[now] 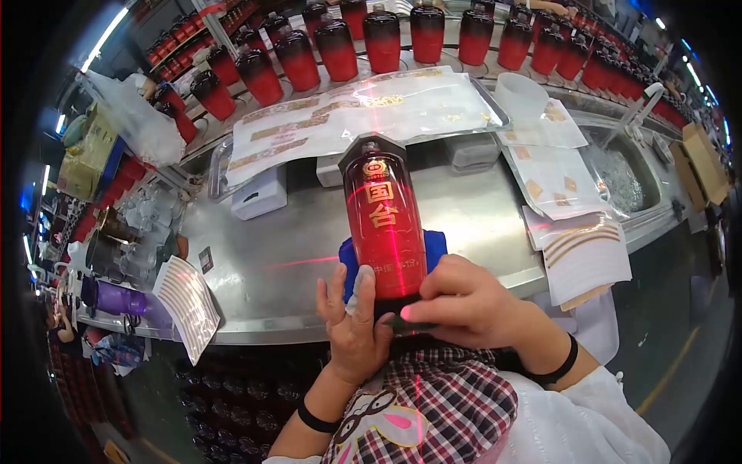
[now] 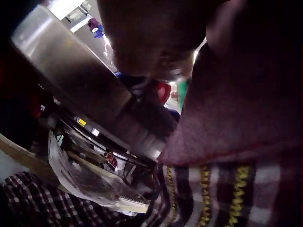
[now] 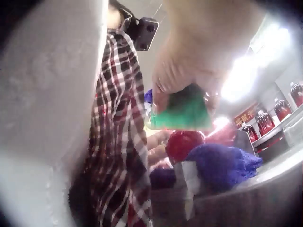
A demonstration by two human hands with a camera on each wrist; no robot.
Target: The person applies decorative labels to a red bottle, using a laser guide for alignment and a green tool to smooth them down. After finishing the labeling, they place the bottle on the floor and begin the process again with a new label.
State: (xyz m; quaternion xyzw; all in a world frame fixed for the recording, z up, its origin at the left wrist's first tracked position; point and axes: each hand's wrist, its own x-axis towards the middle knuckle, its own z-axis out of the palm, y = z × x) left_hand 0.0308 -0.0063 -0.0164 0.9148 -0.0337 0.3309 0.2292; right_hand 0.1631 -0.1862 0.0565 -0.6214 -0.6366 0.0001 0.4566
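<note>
Currently | red bottle (image 1: 385, 232) reads 国台 | left hand (image 1: 354, 336) – fingers spread | right hand (image 1: 475, 305) – pinching green piece (image 3: 182, 111)

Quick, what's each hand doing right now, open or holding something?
Left hand: open, fingers extended at the base of the red bottle.
Right hand: closed, pinching a flat green piece.

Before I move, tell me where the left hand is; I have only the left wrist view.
Observer: The left hand is at the near end of the red bottle, its fingers pointing up along the side.

Operator: Report the right hand.

Observer: The right hand grips a flat green piece.

Operator: Now tell me what's beside the bottle.

Observer: Blue cloth shows on both sides of its lower half.
</note>
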